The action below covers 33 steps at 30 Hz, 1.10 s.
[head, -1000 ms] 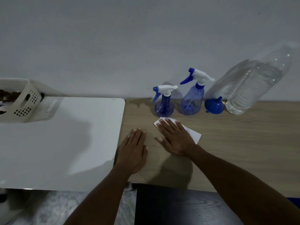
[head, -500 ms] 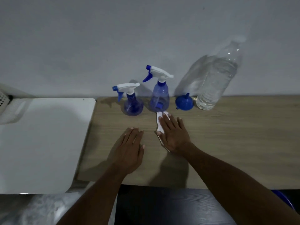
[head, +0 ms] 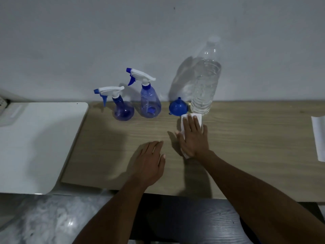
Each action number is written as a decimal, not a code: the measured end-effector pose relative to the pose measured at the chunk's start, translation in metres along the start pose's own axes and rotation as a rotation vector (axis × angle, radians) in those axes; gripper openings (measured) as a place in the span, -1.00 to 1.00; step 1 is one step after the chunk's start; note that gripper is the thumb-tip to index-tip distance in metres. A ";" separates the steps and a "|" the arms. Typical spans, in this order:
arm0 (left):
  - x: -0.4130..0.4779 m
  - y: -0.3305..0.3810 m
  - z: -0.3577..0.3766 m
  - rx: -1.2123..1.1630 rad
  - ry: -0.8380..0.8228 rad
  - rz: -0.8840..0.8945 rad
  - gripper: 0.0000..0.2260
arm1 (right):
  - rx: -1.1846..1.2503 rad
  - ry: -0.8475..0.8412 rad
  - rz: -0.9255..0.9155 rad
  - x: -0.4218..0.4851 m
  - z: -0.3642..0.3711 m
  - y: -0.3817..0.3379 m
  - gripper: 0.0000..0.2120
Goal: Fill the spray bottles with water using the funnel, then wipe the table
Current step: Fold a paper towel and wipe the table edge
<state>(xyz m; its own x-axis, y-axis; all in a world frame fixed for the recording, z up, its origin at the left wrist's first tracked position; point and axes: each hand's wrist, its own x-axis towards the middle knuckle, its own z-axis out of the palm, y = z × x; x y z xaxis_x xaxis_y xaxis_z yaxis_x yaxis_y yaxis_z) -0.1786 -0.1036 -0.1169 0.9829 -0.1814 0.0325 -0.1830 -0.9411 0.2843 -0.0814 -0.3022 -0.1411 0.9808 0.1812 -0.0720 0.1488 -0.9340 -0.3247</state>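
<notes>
Our flat right hand (head: 193,140) presses on the white tissue (head: 199,119), hiding most of it. Our left hand (head: 149,161) lies open on the wooden table (head: 255,147).

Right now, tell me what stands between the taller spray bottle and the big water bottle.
In the head view, the blue funnel, wide end down on the table, stands between the taller spray bottle and the water bottle.

We see a plain pale wall (head: 105,41) at the far side, dimly lit. The wooden table (head: 255,147) stands just beside a white tabletop (head: 35,138) at left. Mottled grey floor (head: 44,224) lies near left.
</notes>
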 end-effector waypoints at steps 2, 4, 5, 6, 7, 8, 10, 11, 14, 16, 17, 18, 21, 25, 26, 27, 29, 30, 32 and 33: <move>-0.003 0.009 -0.002 -0.021 0.017 -0.011 -0.57 | 0.024 -0.058 0.002 -0.005 0.014 -0.008 -0.22; -0.006 0.012 -0.002 -0.039 0.047 -0.005 -0.63 | 0.006 -0.018 0.065 -0.014 0.021 -0.003 -0.19; -0.008 0.011 -0.002 -0.046 0.058 -0.008 -0.65 | 0.001 0.015 0.120 -0.020 0.019 0.003 -0.19; -0.009 0.009 -0.003 -0.048 0.066 -0.011 -0.66 | 0.000 0.040 0.179 -0.026 0.016 0.010 -0.18; -0.010 0.006 -0.005 -0.050 0.068 -0.018 -0.66 | -0.001 0.058 0.232 -0.031 0.013 0.018 -0.17; -0.011 0.004 -0.007 -0.053 0.071 -0.026 -0.65 | -0.003 0.070 0.273 -0.037 0.009 0.026 -0.16; -0.014 0.000 -0.012 -0.069 0.091 -0.049 -0.64 | -0.004 0.089 0.344 -0.048 0.003 0.040 -0.12; -0.016 -0.002 -0.014 -0.093 0.102 -0.066 -0.64 | -0.009 0.107 0.380 -0.055 0.002 0.044 -0.11; -0.022 -0.009 -0.019 -0.219 0.159 -0.174 -0.74 | -0.026 0.196 0.485 -0.072 0.009 0.041 -0.13; -0.024 -0.017 -0.025 -0.362 0.207 -0.323 -0.81 | -0.022 0.225 0.561 -0.079 0.017 0.027 -0.14; -0.025 -0.022 -0.029 -0.437 0.217 -0.398 -0.83 | -0.026 0.247 0.592 -0.082 0.020 0.017 -0.14; -0.027 -0.029 -0.033 -0.487 0.223 -0.448 -0.84 | -0.020 0.256 0.615 -0.085 0.023 0.007 -0.14; -0.038 -0.063 -0.043 -0.509 0.203 -0.475 -0.85 | 0.023 0.174 0.632 -0.087 0.036 -0.034 -0.15; -0.059 -0.129 -0.050 -0.502 0.152 -0.501 -0.85 | 0.008 0.192 0.628 -0.076 0.062 -0.098 -0.11; -0.064 -0.145 -0.054 -0.508 0.146 -0.514 -0.85 | 0.007 0.202 0.621 -0.070 0.069 -0.114 -0.09; -0.070 -0.162 -0.057 -0.506 0.152 -0.522 -0.85 | 0.004 0.199 0.603 -0.063 0.075 -0.132 -0.09; -0.082 -0.192 -0.067 -0.458 0.179 -0.530 -0.84 | 0.004 0.189 0.531 -0.048 0.087 -0.170 -0.12; -0.088 -0.206 -0.072 -0.447 0.190 -0.544 -0.83 | -0.006 0.185 0.472 -0.039 0.092 -0.191 -0.14; -0.101 -0.229 -0.082 -0.461 0.204 -0.576 -0.84 | -0.032 0.153 0.339 -0.022 0.106 -0.237 -0.15; -0.107 -0.239 -0.086 -0.462 0.213 -0.584 -0.84 | -0.021 0.129 0.282 -0.014 0.114 -0.260 -0.14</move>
<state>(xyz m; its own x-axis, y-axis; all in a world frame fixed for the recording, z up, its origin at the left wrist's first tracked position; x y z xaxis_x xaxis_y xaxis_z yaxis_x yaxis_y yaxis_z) -0.2379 0.1652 -0.1057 0.9090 0.4100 -0.0756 0.3472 -0.6441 0.6816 -0.1478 -0.0267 -0.1635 0.9914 -0.1258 -0.0355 -0.1307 -0.9484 -0.2890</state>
